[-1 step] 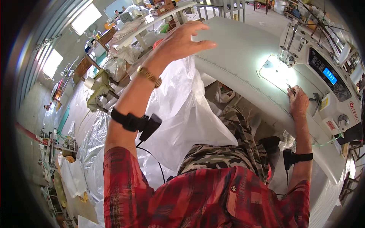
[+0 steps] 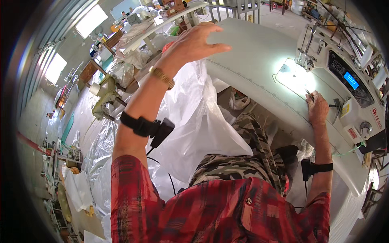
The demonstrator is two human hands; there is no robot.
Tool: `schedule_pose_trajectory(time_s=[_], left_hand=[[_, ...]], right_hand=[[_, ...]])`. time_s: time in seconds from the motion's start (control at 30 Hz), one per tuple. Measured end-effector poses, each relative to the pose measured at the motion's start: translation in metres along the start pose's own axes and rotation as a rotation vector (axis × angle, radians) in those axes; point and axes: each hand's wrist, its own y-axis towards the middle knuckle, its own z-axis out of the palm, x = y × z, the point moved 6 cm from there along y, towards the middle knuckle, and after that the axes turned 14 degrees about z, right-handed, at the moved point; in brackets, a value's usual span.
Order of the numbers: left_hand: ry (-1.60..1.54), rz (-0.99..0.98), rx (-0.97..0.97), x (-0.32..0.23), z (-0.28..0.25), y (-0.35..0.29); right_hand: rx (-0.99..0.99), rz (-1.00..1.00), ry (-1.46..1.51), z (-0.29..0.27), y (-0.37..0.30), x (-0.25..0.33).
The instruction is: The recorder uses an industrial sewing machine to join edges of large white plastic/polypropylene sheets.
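My left hand is raised with fingers spread and palm down over the left end of the white sewing table. It holds nothing that I can see. A large sheet of white woven plastic fabric hangs from the table edge below it, down over my lap. My right hand rests on the table beside the lit needle area of the white sewing machine. Its fingers are curled on a thin metal tool. Each forearm wears a black strapped device.
More white fabric lies spread on the floor at left. Another sewing machine stands beyond it, and work tables piled with material stand at the back. The machine's control panel faces me at right.
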Motion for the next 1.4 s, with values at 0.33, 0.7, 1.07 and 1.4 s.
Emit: schedule_pose_trajectory(time_s=[0.33, 0.7, 1.07, 1.4], left_hand=[[0.446, -0.241, 0.48, 0.111, 0.072, 0.023], [-0.288, -0.471, 0.12, 0.11, 0.076, -0.029], [-1.072, -0.109, 0.618, -0.138, 0.176, -0.153], [-1.268, -0.105, 0.765, -0.166, 0.196, -0.18]], right_hand=[[0.003, 0.006, 0.047, 0.0, -0.002, 0.0], [-0.042, -0.005, 0.024, -0.001, -0.002, 0.003], [0.075, -0.101, 0.488, -0.015, -0.036, 0.055], [0.359, -0.271, 0.388, -0.006, -0.12, 0.112]])
